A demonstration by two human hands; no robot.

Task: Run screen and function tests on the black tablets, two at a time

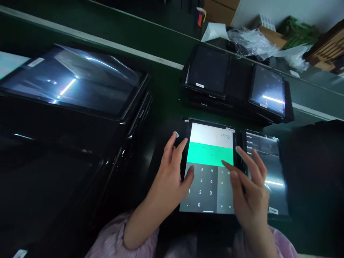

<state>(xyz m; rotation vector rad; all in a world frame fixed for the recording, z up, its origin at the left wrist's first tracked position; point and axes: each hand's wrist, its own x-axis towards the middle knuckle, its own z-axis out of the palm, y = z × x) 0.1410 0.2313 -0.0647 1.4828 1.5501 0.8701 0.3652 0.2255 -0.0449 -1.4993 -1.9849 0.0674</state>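
A tablet (209, 136) lies in front of me with a calculator lit on its screen, a green band across the middle. My left hand (173, 166) is at its left edge, fingers apart, thumb over the screen's left side. A small white piece shows at one left fingertip. Over the tablet's right side is my right hand (249, 184), open, its index finger pointing at the green band; whether it touches the glass I cannot tell. Partly behind the right hand, a second tablet (276, 190) lies to the right, showing a dark screen with a text list.
Beyond these, stacked tablets (208, 70) stand with another dark-screened tablet (268, 89) to their right. A large stack of film-covered tablets (88, 82) fills the left. Crumpled clear plastic (252, 41), cardboard (221, 10) and a green crate (298, 32) are at the back.
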